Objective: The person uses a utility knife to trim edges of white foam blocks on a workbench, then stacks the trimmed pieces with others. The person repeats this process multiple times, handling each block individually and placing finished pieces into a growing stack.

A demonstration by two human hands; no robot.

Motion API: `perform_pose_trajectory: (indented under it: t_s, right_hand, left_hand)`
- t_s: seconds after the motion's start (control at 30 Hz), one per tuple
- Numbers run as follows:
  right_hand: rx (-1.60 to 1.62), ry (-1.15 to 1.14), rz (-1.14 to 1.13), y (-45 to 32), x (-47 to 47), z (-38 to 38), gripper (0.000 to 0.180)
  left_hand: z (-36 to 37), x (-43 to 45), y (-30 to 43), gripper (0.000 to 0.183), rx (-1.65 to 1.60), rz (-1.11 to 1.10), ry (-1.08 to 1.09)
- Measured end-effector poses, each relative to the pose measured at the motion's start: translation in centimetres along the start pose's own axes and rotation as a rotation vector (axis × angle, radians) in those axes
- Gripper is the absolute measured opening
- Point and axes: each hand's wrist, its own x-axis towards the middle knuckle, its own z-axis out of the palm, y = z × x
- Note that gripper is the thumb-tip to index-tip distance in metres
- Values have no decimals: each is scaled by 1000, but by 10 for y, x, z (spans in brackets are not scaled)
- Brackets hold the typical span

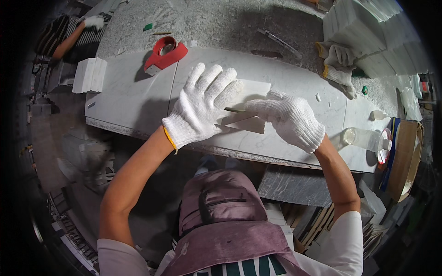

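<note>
My left hand [203, 100], in a white knitted glove with a yellow cuff edge, lies with its fingers spread over the left part of a white rectangular tile [253, 88]. In my right hand [286, 115], also gloved, is a thin, flat, dark-edged blade or strip [240, 118] that slants across the tile towards my left palm. What kind of tool it is cannot be told. Both rest above a pale marble slab top, and the fingertips of my right hand are partly hidden.
On the marble worktop [134, 100] lie a red tape dispenser [164, 55], a marker pen [280, 43], spare gloves [340, 65] and a clear plastic bottle [366, 138]. White tile stacks [355, 29] stand at the right, a smaller stack [90, 75] at the left. Another person's gloved hand [94, 22] shows upper left.
</note>
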Motion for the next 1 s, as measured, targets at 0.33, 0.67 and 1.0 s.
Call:
perform_pose_trajectory:
  t_s: [0.33,0.67,1.0]
  right_hand:
    - [75,30,-20,4,-8,2,41]
    - [140,65,-14,0,-10,2,37]
    - [108,20,5,-2,-8,2,41]
  left_hand:
    - [0,0,1,86,36,-10,-7]
    - [1,0,2,93,26,-19,-5]
    - [0,0,1,98,24,-6,-2]
